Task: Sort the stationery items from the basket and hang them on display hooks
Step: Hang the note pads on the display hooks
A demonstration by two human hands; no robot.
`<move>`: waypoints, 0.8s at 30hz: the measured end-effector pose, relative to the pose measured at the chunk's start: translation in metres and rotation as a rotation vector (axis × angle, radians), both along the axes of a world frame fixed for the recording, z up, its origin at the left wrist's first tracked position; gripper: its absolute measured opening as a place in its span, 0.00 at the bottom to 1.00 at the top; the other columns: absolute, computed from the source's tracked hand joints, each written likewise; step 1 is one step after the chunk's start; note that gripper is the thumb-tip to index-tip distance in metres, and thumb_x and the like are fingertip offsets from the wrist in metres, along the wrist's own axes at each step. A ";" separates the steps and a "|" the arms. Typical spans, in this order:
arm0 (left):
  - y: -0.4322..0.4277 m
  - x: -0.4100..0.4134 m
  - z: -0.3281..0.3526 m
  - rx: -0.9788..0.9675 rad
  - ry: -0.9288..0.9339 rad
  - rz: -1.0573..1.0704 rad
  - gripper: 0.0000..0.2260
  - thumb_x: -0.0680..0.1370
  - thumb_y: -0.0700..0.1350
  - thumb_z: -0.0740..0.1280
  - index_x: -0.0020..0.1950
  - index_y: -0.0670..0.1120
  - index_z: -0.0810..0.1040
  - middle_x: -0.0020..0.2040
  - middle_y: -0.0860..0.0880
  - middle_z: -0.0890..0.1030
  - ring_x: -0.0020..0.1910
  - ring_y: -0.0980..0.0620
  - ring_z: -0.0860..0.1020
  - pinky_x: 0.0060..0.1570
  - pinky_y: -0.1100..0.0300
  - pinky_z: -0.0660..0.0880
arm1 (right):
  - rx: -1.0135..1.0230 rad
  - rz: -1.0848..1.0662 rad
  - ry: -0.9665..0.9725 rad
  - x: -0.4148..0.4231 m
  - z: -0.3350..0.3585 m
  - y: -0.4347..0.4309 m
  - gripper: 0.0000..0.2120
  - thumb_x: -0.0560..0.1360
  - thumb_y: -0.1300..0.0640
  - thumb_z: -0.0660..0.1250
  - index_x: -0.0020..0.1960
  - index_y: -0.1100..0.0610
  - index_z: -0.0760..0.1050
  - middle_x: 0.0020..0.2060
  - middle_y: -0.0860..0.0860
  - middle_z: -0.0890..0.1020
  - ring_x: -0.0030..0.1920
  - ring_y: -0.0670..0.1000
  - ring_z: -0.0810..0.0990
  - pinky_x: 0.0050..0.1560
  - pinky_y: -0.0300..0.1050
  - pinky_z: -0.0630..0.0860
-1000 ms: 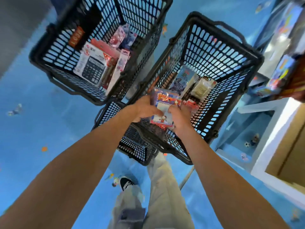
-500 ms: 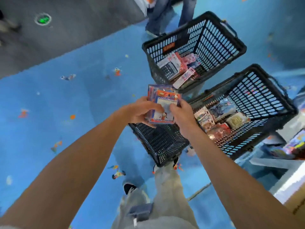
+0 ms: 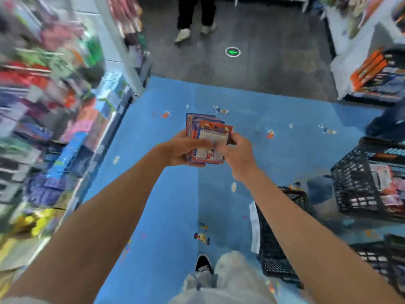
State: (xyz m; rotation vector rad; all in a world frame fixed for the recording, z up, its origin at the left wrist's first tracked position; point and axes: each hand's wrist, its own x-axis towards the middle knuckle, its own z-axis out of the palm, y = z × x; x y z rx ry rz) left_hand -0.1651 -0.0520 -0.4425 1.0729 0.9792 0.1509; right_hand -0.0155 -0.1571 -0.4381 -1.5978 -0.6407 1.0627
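Note:
A stack of red, blue and white stationery packets is held up in front of me over the blue floor. My left hand grips the stack's left side and bottom. My right hand pinches its right edge. A black mesh basket with more packets stands on the floor at the right. Beside my right forearm stands another black basket. The display rack with hanging goods fills the left side, blurred by motion.
Another person's legs and white shoes stand on the grey floor ahead, near a green arrow floor marker. A shelf with orange packs is at the right. My shoe and light trousers show at the bottom.
I lifted the stack out of the basket and turned left. The baskets slid from the centre to the right edge, and the display rack came into view on the left.

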 end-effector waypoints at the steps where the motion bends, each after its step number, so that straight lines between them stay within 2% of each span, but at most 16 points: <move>1: 0.010 -0.025 0.005 0.013 -0.015 0.063 0.18 0.71 0.46 0.79 0.60 0.52 0.82 0.57 0.43 0.86 0.53 0.41 0.86 0.44 0.46 0.83 | 0.019 0.055 -0.005 -0.019 0.008 0.017 0.13 0.66 0.55 0.77 0.49 0.55 0.83 0.39 0.48 0.85 0.39 0.47 0.81 0.40 0.50 0.82; 3: 0.025 -0.072 0.015 0.040 -0.050 0.181 0.16 0.73 0.50 0.78 0.59 0.52 0.82 0.58 0.43 0.86 0.54 0.41 0.86 0.44 0.47 0.84 | 0.061 0.156 -0.013 -0.055 0.023 0.050 0.16 0.64 0.53 0.76 0.50 0.56 0.83 0.39 0.48 0.85 0.38 0.46 0.82 0.39 0.45 0.81; 5: 0.037 -0.112 0.026 0.080 -0.070 0.286 0.14 0.73 0.56 0.78 0.57 0.56 0.84 0.58 0.44 0.86 0.53 0.43 0.86 0.44 0.50 0.83 | 0.119 0.247 -0.014 -0.088 0.035 0.081 0.15 0.64 0.57 0.74 0.51 0.57 0.83 0.39 0.47 0.85 0.38 0.44 0.82 0.38 0.42 0.80; 6: 0.043 -0.130 0.032 0.100 -0.075 0.336 0.17 0.71 0.61 0.78 0.56 0.57 0.85 0.58 0.46 0.86 0.53 0.44 0.86 0.44 0.51 0.83 | 0.149 0.290 -0.019 -0.104 0.039 0.096 0.13 0.65 0.60 0.74 0.50 0.57 0.83 0.38 0.46 0.85 0.37 0.43 0.81 0.38 0.42 0.80; 9: 0.066 -0.177 0.043 0.132 -0.094 0.511 0.32 0.64 0.70 0.79 0.63 0.56 0.83 0.64 0.47 0.84 0.54 0.44 0.86 0.44 0.52 0.83 | 0.217 0.393 -0.037 -0.150 0.048 0.142 0.12 0.71 0.70 0.73 0.51 0.57 0.83 0.41 0.49 0.86 0.39 0.44 0.82 0.42 0.44 0.81; 11: 0.086 -0.204 0.051 0.150 -0.094 0.607 0.38 0.59 0.75 0.76 0.60 0.54 0.84 0.60 0.45 0.85 0.50 0.45 0.87 0.41 0.52 0.83 | 0.239 0.427 -0.036 -0.177 0.053 0.177 0.12 0.72 0.71 0.72 0.50 0.56 0.82 0.42 0.50 0.85 0.40 0.44 0.83 0.42 0.43 0.79; 14: 0.122 -0.234 0.067 0.172 -0.108 0.728 0.37 0.66 0.78 0.65 0.60 0.52 0.85 0.59 0.40 0.85 0.45 0.43 0.85 0.39 0.52 0.81 | 0.271 0.498 -0.028 -0.212 0.066 0.233 0.13 0.72 0.69 0.74 0.46 0.52 0.78 0.45 0.53 0.84 0.45 0.52 0.83 0.47 0.52 0.81; 17: 0.158 -0.255 0.089 0.218 -0.198 0.834 0.39 0.72 0.76 0.53 0.67 0.51 0.82 0.68 0.38 0.80 0.61 0.36 0.77 0.60 0.42 0.75 | 0.302 0.608 0.013 -0.241 0.087 0.287 0.15 0.72 0.71 0.72 0.47 0.53 0.75 0.48 0.58 0.84 0.48 0.59 0.83 0.52 0.62 0.82; 18: 0.170 -0.264 0.098 0.222 -0.188 0.884 0.41 0.72 0.76 0.52 0.69 0.50 0.80 0.68 0.39 0.80 0.63 0.36 0.78 0.62 0.40 0.76 | 0.308 0.659 0.032 -0.251 0.094 0.305 0.15 0.72 0.71 0.72 0.48 0.53 0.75 0.49 0.59 0.83 0.51 0.60 0.83 0.53 0.63 0.82; 20: 0.189 -0.282 0.111 0.236 -0.178 0.977 0.43 0.69 0.78 0.54 0.69 0.49 0.80 0.61 0.42 0.85 0.55 0.42 0.85 0.48 0.49 0.83 | 0.311 0.761 0.085 -0.268 0.109 0.341 0.15 0.72 0.71 0.71 0.51 0.54 0.76 0.51 0.58 0.84 0.53 0.62 0.84 0.54 0.64 0.82; 21: 0.196 -0.293 0.116 0.246 -0.218 1.010 0.42 0.69 0.77 0.55 0.69 0.48 0.79 0.56 0.43 0.86 0.49 0.45 0.86 0.41 0.53 0.83 | 0.309 0.808 0.126 -0.278 0.115 0.359 0.15 0.72 0.72 0.71 0.52 0.55 0.77 0.51 0.59 0.84 0.53 0.62 0.84 0.53 0.63 0.82; 23: 0.209 -0.319 0.122 0.256 -0.264 1.100 0.41 0.71 0.74 0.58 0.69 0.45 0.79 0.49 0.43 0.87 0.42 0.47 0.87 0.35 0.55 0.83 | 0.302 0.897 0.208 -0.299 0.123 0.388 0.15 0.74 0.73 0.70 0.55 0.57 0.77 0.51 0.60 0.84 0.51 0.62 0.84 0.50 0.60 0.83; 24: 0.215 -0.332 0.124 0.259 -0.255 1.153 0.39 0.70 0.74 0.60 0.68 0.46 0.79 0.50 0.42 0.87 0.44 0.46 0.87 0.37 0.54 0.83 | 0.296 0.930 0.234 -0.311 0.126 0.401 0.14 0.75 0.73 0.70 0.57 0.60 0.77 0.52 0.61 0.83 0.51 0.62 0.84 0.49 0.59 0.82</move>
